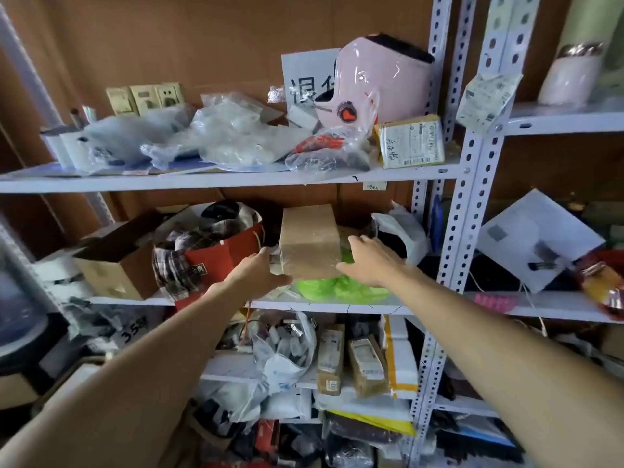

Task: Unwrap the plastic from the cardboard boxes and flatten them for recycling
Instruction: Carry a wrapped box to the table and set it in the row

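- White perforated-steel shelving unit [452,265]: filled the frame from left to right, three cluttered tiers visible, brown board behind.
- Middle shelf board [337,307]: crossed the centre of the frame; carried the task's box and its neighbours.
- Pink glossy plastic appliance [381,82]: stood upper centre-right on the top tier, wrapped in clear film, in front of a white printed sign [304,76].
- Heap of clear plastic bags [216,133]: lay along the top tier, upper centre-left.
- Red round bag stuffed with plaid cloth [216,244]: sat centre-left on the middle tier, just beside the box.
- Open brown cardboard carton [114,261]: sat at the left of the middle tier, flaps up.
- Plain brown cardboard box wrapped in clear plastic film [309,241]: stood at the centre of the frame on the middle tier, resting on a bright green plastic bag [341,288], between the red bag and a white plastic bag [401,231].
- Small taped yellow parcel with a white label [412,141]: leaned at the right end of the top tier.
- Left hand [260,268]: against the box's lower left side, fingers curled round that edge, holding it.
- Right hand [368,258]: against the box's right side, fingers straight and spread, thumb at the lower front corner; pressing rather than clasping.
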